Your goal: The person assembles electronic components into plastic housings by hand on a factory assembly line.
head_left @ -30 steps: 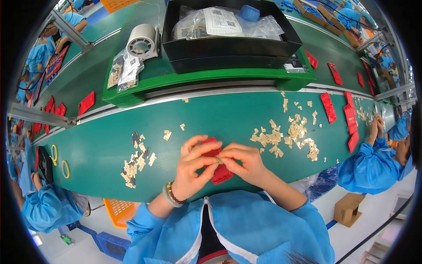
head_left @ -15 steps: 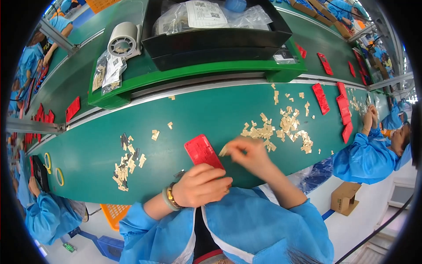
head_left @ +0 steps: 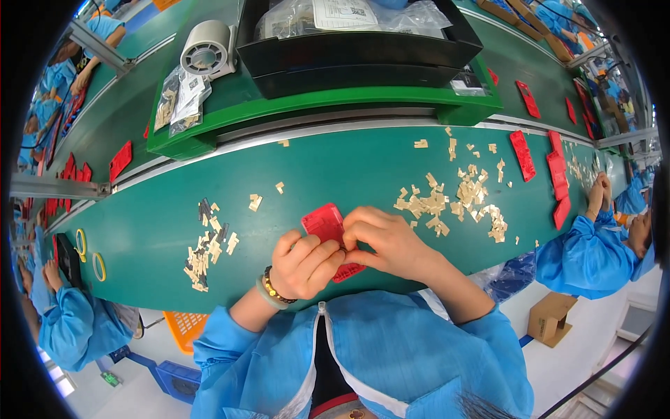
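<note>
On the green work surface in front of me lies a red plastic panel (head_left: 323,222) with a molded pattern, partly covered by my hands. My left hand (head_left: 302,267) is closed above it, with fingers curled and fingertips pinched. From the right, my right hand (head_left: 386,242) meets it, thumb and fingers pressed together over the middle of the panel. Whatever sits between the touching fingertips is hidden. Right of my hands spread loose cream-gold small flat pieces (head_left: 472,188). A smaller pile (head_left: 201,260), mixed with dark pieces, lies on the left.
Beyond the table edge, a green shelf (head_left: 314,100) carries a black bin (head_left: 363,59) and a small white fan (head_left: 207,50). More red panels (head_left: 522,155) lie at right. Two yellow tape rolls (head_left: 99,266) lie far left. Co-workers in blue sit at both sides.
My right hand, which held a small cream-gold piece beside the panel, has moved left onto it. My left fingers have lifted and curled to meet it. The view has shifted slightly.
</note>
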Action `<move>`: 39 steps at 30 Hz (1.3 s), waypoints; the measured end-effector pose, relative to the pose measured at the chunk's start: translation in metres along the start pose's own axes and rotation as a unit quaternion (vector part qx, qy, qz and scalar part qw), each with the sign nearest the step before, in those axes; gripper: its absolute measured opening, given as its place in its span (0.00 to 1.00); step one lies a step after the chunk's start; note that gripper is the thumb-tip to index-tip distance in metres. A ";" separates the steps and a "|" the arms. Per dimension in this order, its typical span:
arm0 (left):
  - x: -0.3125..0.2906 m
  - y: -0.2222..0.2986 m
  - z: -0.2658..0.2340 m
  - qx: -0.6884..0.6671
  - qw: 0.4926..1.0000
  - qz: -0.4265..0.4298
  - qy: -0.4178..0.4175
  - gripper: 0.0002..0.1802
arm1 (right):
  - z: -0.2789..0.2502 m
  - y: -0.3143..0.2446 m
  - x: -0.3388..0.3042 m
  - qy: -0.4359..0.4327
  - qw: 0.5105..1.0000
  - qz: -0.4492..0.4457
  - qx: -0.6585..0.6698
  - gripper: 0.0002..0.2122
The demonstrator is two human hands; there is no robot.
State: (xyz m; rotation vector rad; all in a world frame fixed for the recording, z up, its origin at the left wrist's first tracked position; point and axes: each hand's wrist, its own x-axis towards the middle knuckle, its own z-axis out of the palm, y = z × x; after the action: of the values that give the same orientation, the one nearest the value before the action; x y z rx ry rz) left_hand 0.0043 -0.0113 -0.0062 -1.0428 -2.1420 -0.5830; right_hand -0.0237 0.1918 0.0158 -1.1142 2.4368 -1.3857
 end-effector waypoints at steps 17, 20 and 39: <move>0.000 -0.018 -0.018 -0.294 0.799 -0.525 -0.012 0.18 | 0.034 0.012 0.038 0.123 0.958 -0.103 -0.237 0.08; -0.020 -0.008 -0.013 -0.115 0.920 -0.370 -0.064 0.19 | 0.037 0.033 0.035 0.152 0.983 0.091 0.040 0.04; -0.046 0.016 0.010 -0.006 0.961 -0.218 -0.169 0.22 | 0.051 0.051 0.035 0.046 0.930 0.310 0.191 0.06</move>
State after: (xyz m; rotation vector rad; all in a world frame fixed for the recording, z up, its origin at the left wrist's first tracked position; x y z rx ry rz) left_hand 0.0341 -0.0185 -0.0450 -0.7114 -2.7038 -0.6537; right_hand -0.0537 0.1494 -0.0452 -0.1643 2.1406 -1.5861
